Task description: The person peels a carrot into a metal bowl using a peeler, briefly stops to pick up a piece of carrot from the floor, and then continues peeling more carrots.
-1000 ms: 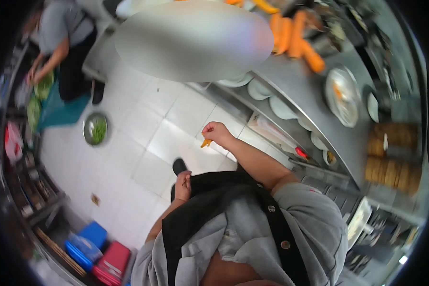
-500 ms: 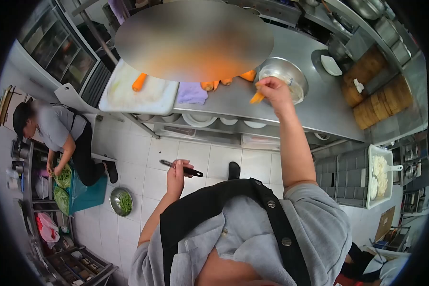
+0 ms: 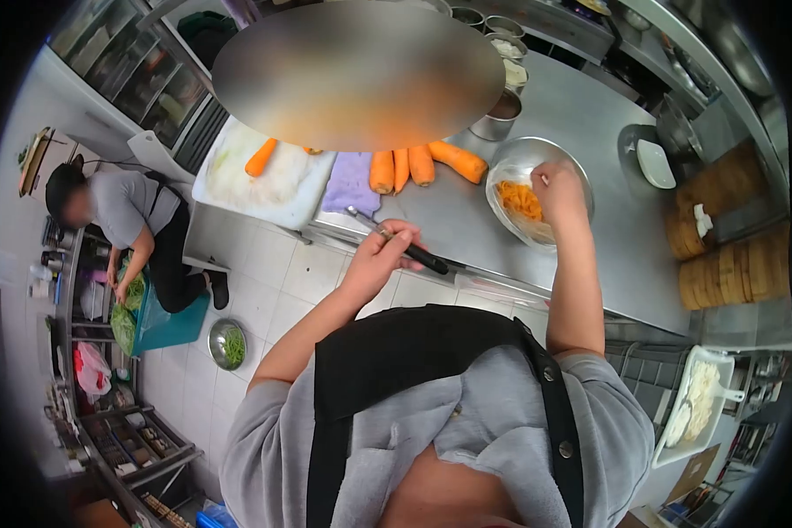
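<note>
My left hand [image 3: 381, 257] is closed around a peeler [image 3: 427, 259] with a black handle and a metal head, held level just off the table's front edge. My right hand [image 3: 561, 194] reaches into a steel bowl [image 3: 581, 167], fingers curled together; whatever is between them is hidden. Orange carrot strips [image 3: 519, 201] lie in the bowl beside its fingertips. Left of the bowl, several whole carrots [image 3: 421, 165] lie in a row on the steel table, their far ends covered by a blurred patch.
A purple cloth [image 3: 352, 183] lies by a white cutting board [image 3: 264, 189] bearing a carrot [image 3: 260, 157]. Steel canisters [image 3: 497, 114] stand behind the bowl. At left, a seated co-worker [image 3: 136, 211] handles greens above a teal crate [image 3: 176, 321]. A bowl of greens [image 3: 228, 343] sits on the floor.
My right hand has lowered from beside the bowl into it, and the orange strips it held now lie out of its visible grasp. My left hand moved up and right with the peeler.
</note>
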Motion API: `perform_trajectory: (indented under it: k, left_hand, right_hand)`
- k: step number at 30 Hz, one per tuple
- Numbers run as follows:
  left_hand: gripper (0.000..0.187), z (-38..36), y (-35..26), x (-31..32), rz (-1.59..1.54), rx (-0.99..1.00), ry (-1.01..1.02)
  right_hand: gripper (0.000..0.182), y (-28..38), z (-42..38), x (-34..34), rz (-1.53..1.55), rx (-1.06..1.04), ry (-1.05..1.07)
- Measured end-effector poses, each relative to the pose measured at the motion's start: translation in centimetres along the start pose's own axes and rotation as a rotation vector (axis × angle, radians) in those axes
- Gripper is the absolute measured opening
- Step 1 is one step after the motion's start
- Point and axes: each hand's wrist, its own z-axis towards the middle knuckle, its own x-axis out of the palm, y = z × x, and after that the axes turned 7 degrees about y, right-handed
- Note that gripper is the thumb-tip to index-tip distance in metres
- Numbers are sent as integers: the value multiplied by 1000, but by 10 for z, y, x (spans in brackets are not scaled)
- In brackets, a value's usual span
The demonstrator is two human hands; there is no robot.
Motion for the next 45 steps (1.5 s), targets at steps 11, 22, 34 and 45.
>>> perform_trajectory:
  k: [11, 22, 34, 45]
  left_hand:
    - [22, 80, -16, 3, 210, 133, 228]
    - [42, 127, -20, -7, 791, 443, 327]
    - [59, 228, -2, -9, 1792, 346, 467]
    - [48, 184, -73, -13, -65, 254, 222]
  right_hand:
    - [39, 82, -44, 36, 635, -211, 480]
    - [48, 93, -55, 72, 843, -46, 51]
    - [36, 91, -68, 33, 1056, 131, 10]
    - [40, 33, -69, 23, 653, 264, -304]
